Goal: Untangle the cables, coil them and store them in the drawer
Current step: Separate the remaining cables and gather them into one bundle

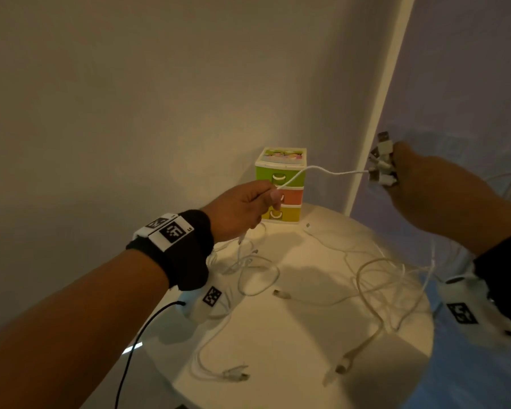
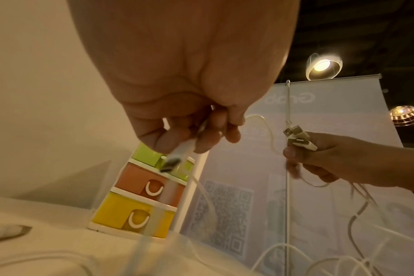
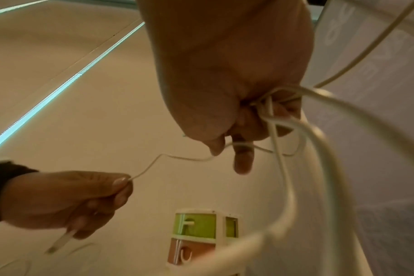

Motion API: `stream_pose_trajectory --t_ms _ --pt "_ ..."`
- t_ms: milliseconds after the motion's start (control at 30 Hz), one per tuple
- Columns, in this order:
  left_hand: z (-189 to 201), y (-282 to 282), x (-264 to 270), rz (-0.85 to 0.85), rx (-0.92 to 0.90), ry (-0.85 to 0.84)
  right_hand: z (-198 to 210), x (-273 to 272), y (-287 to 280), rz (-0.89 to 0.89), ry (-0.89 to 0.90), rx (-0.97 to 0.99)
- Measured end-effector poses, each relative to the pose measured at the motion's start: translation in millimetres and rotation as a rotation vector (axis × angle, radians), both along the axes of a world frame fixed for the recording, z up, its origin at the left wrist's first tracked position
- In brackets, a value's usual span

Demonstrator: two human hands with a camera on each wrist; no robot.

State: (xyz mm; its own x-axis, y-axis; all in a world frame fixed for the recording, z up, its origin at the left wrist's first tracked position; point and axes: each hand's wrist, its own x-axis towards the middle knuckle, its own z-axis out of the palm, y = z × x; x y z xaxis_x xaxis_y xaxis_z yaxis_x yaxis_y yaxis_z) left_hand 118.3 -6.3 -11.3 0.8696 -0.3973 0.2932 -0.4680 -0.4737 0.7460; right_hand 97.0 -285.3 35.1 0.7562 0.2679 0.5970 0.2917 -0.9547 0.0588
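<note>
Between hands: thin white cable (image 1: 322, 170), slack, kinked.

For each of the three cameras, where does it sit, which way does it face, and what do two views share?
Head: looks down at round table; both forearms show.
Left wrist: looks along left hand pinching a white cable, toward the drawer unit.
Right wrist: looks along right hand gripping cables.
Shared: every view shows the drawer unit.

A round white desk (image 1: 292, 335) stands against a wall. At its far edge sits a small drawer unit (image 1: 281, 185) with green, orange and yellow drawers. Loose white cables (image 1: 378, 278) sprawl across the desktop.
</note>
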Motion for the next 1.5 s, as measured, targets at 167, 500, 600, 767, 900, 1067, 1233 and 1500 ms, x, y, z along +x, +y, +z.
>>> stream_pose_trajectory --t_ms 167,500,600,767,900,1067,1233,1500 --pt "8 -18 -5 -0.034 0.068 -0.061 1 -21 34 0.216 -0.062 -0.082" --pt "11 -10 -9 -0.057 0.137 -0.059 -3 -18 46 0.083 0.226 -0.181" --pt "3 2 -1 0.026 0.261 0.018 -7 -12 36 0.013 0.264 -0.261" --pt "-12 12 3 0.115 0.84 0.181 -24 -4 30 -0.028 0.363 -0.393" --pt "-26 9 1 0.1 0.984 0.213 -41 1 29 0.014 0.368 -0.431" --pt "-33 12 2 0.063 0.918 0.092 -51 7 26 0.094 0.33 -0.349" --pt "-16 24 1 0.108 0.308 0.272 -49 10 25 0.106 0.417 -0.232" --pt "-11 29 -1 0.188 0.139 0.267 -54 9 35 0.081 0.427 -0.258"
